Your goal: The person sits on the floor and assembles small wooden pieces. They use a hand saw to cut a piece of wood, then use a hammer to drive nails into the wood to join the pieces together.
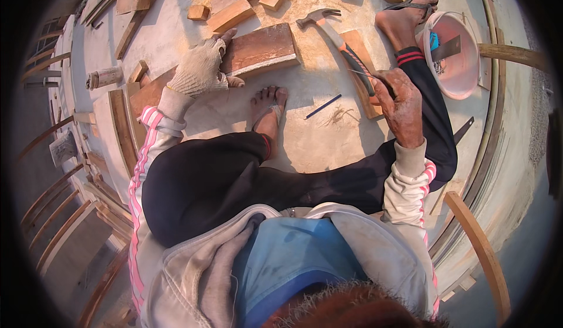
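Observation:
My left hand, in a knitted off-white glove with bare fingertips, grips the left end of a thick reddish-brown wood block. The thumb is on the near side and the fingers on the far side. My bare right hand pinches a thin nail that points left from the fingertips. Just under it lies a claw hammer with an orange and black handle, its head on the far side. The handle rests along a flat wooden board. A blue pencil lies on the floor between my feet.
A pinkish-white bucket holding a saw blade and a blue item stands at the right. Several wood offcuts and sawdust lie at the far side. A dark saw blade is beside my right knee. Planks stand at the left.

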`<state>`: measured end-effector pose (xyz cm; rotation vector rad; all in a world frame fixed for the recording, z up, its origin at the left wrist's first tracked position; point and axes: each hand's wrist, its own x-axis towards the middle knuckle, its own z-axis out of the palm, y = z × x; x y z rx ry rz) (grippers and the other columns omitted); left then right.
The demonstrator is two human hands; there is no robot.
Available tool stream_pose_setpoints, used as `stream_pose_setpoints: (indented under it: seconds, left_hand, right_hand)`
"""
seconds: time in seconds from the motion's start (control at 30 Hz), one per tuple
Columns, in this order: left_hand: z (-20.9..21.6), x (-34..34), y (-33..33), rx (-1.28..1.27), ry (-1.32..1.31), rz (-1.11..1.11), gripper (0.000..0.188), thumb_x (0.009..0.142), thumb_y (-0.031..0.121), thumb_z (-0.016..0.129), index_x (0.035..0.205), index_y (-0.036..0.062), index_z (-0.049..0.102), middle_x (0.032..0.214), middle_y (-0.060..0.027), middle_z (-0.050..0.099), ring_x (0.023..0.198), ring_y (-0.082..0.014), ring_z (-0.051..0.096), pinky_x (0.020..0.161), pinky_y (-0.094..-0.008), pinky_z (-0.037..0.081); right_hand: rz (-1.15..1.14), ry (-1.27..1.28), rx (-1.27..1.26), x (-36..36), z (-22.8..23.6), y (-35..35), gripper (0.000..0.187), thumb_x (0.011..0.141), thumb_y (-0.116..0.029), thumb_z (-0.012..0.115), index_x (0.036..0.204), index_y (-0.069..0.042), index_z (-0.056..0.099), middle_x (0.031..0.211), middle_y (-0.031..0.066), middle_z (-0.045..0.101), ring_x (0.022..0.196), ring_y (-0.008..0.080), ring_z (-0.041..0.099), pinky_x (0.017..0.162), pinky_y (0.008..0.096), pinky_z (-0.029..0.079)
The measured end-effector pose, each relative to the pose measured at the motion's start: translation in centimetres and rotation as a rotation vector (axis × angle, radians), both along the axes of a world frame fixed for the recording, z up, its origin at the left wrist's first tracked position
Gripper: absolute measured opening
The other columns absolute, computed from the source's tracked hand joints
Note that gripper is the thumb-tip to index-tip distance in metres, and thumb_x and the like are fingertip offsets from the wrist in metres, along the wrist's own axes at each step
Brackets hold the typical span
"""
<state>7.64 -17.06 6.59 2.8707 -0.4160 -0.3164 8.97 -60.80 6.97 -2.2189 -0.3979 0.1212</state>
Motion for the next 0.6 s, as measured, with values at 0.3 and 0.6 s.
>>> stream_pose_setpoints:
  seconds: [0.3,0.6]
  left_hand:
    - [2.3,-0.4,-8.2,-0.441,0.042,-0.261,0.049,0.097,0.037,0.077,0.136,0.0087,0.071,0.110,-0.0160,0.074,0.103,-0.0360,0.072,0.088,-0.0455,0.057]
    - [1.3,0.5,-7.2,-0.405,-0.149,0.024,0.025,0.103,0.024,0.068,0.121,0.0083,0.076,0.107,-0.0146,0.072,0.096,-0.0357,0.069,0.085,-0.0451,0.054]
  right_hand:
    - [0.291,0.004,0.205,-0.2,2.7,8.4,0.016,0.095,-0.014,0.076,0.100,0.001,0.070,0.083,0.0167,0.064,0.076,0.0355,0.063,0.067,0.0431,0.049]
    - [-0.045,-0.016,-0.235,2.4,-3.2,4.4,0.042,0.097,-0.039,0.074,0.117,-0.002,0.068,0.100,0.0165,0.073,0.091,0.0351,0.071,0.074,0.0457,0.055]
